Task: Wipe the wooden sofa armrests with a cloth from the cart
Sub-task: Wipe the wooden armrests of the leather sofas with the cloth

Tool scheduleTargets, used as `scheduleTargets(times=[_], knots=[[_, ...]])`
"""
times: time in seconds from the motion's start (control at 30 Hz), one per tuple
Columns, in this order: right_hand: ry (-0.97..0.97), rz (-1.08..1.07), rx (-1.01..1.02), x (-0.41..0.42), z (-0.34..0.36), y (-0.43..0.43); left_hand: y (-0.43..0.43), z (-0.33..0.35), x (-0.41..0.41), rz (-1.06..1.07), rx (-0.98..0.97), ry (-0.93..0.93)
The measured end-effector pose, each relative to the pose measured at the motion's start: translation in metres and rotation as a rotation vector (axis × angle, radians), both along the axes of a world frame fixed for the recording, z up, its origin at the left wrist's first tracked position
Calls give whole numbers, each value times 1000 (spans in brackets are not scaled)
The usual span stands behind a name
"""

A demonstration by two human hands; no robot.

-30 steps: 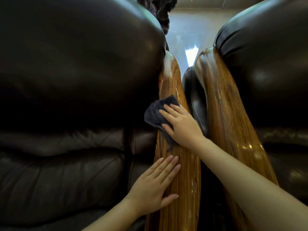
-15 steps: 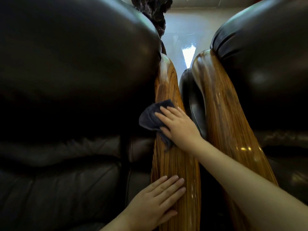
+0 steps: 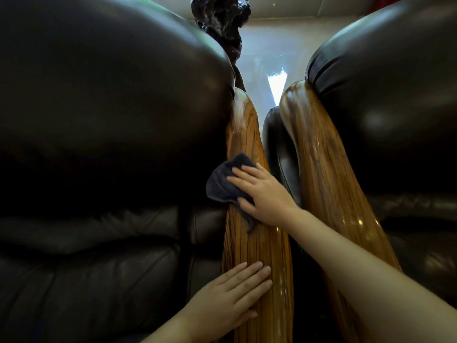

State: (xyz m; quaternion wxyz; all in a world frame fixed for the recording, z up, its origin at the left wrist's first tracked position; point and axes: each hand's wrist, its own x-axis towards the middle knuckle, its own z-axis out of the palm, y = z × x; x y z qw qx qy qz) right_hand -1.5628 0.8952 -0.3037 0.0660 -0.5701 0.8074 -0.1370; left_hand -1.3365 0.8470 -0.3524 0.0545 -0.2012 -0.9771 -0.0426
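Observation:
Two glossy wooden armrests run side by side away from me: the left armrest (image 3: 243, 134) and the right armrest (image 3: 321, 169). A dark blue-grey cloth (image 3: 222, 184) lies on the middle of the left armrest and hangs over its left side. My right hand (image 3: 262, 194) presses flat on the cloth, fingers spread and pointing left. My left hand (image 3: 230, 298) rests flat and empty on the near part of the same armrest, fingers together.
A dark leather sofa cushion (image 3: 103, 134) bulges on the left and another (image 3: 390, 115) on the right. A narrow dark gap separates the two armrests. A dark carved wooden piece (image 3: 222, 23) stands beyond them over a shiny pale floor (image 3: 269, 58).
My right hand has slid the cloth slightly toward me along the left armrest. My left hand has shifted a little lower and nearer on the same armrest.

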Motion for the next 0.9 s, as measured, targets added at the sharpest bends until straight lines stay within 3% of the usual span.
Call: scheduleTargets(times=[0.07,0.17,0.33,0.4,0.5,0.6,0.73,0.9], knots=[[-23,42,23,14,1,16,-9,13,-5,47,120,71],[-60,81,51,34,0,39,-31,37,-26,326,314,130],[-115,151,73,58,-5,70,-52,53,-59,381,338,-239],[-135,154,91,62,-5,80,-50,50,-60,368,298,-285],[-110,103,99,72,-5,96,-41,53,-57,296,120,-184],[-62,-100,57,89,-7,110,-35,55,-58,255,-27,-80],[-57,-330,-3,95,0,117,-26,66,-67,264,-161,-107],[-98,-330,-28,68,30,116,-8,85,-87,354,-144,-156]])
